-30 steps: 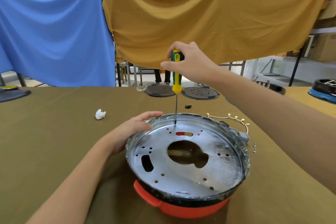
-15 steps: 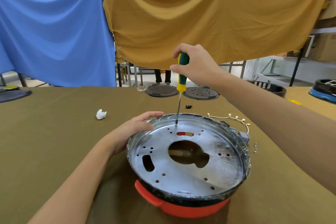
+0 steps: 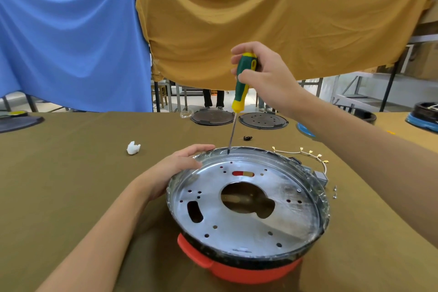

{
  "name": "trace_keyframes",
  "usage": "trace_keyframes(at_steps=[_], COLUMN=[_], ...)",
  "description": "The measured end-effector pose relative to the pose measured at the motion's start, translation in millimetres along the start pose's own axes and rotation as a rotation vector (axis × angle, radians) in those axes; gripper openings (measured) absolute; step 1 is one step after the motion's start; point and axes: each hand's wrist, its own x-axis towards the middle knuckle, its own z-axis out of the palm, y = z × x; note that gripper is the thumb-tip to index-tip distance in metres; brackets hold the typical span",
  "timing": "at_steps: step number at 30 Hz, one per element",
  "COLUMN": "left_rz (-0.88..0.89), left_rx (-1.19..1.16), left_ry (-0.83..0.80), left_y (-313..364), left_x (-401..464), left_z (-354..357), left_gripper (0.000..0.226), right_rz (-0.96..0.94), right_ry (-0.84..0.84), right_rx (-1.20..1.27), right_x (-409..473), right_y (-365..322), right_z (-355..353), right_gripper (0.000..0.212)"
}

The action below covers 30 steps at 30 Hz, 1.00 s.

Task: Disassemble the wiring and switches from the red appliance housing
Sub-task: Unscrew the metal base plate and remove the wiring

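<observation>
Housing: red appliance housing (image 3: 246, 270) sits low and right of centre in my view, on the desk (image 3: 71, 173), with only its red lower rim showing beneath a dark band.
Metal plate: a shiny round plate (image 3: 251, 227) fills the housing's top; I see a large cut-out in its middle, a slot at its left and many small holes.
Right hand: my right hand (image 3: 263, 76), upper centre of the frame, is wrapped round the handle of the screwdriver (image 3: 241, 83).
Screwdriver: green and yellow handle, tilted slightly, thin shaft running down to the plate's far rim; I cannot tell whether the tip sits on a screw.
Left hand: my left hand (image 3: 173, 168) rests on the housing's left rim, fingers laid fairly straight along the edge, steadying it.
Wiring: a pale wire harness (image 3: 305, 153) with brass terminals lies on the desk just behind the housing's right side.
Screws: two small screws (image 3: 335, 191) lie just right of the housing.
Writing: I can read no brand or label on anything.
Desk items: a small white lump (image 3: 133, 147) lies left of centre; two dark round discs (image 3: 212, 117) sit at the far edge.
</observation>
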Motion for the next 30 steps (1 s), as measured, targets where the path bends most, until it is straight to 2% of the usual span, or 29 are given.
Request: trace_keyframes(at_steps=[5,13,16,18,22,25,30], left_rz=[0.012,0.227,0.310,0.338,0.373,0.445,0.465], left_rx=[0.035,0.399,0.472,0.518,0.567,0.609,0.641], left_ry=[0.013,0.231,0.333,0.368,0.391,0.449,0.382], left_y=[4,16,21,22,23,27,26], left_x=[-1,-7,-7,-7,-8,-9,-8], left_z=[1,-2,1,2,6,5,7], left_gripper=[0.039,0.020,0.008,0.007,0.003,0.009,0.016], right_rz=[0.054,0.364,0.419,0.455,0.502,0.499,0.492], right_ry=[0.095,0.393,0.501,0.556,0.590,0.601,0.599], right_rx=[0.076,0.389,0.529,0.599,0.690,0.691,0.700], right_x=[-2,-51,-66,-72,-77,-79,-82], right_y=[1,54,67,73,78,78,74], right_z=[-5,-18,-17,-15,-7,-8,-8], right_gripper=[0.035,0.025,0.025,0.026,0.020,0.021,0.021])
